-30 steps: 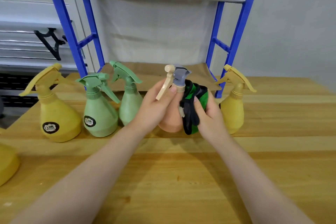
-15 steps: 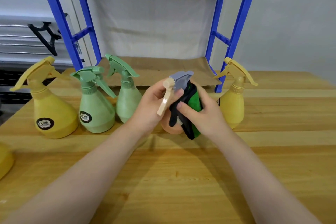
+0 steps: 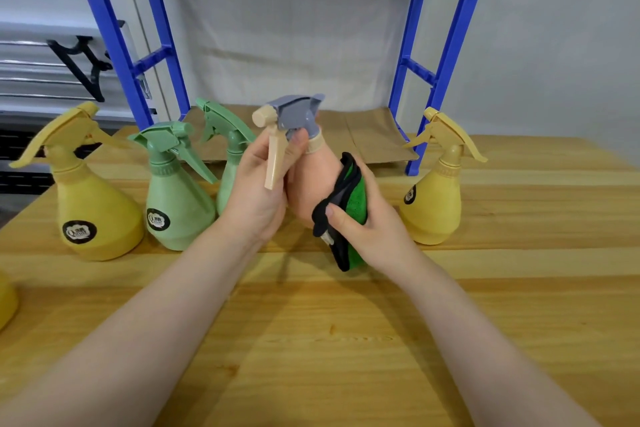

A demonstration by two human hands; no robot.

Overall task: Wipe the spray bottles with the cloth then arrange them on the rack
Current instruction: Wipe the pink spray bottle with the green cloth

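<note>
Rack: blue metal shelving rack at the far side, no bottle on it yet.
Bottle: peach plastic spray bottle, now lifted and tilted left, centre.
Left hand: curled round its neck.
Right hand: presses green black-edged cloth, slid lower; wiping continues.

3 bottles stand left of the held bottle, 1 right.
</note>
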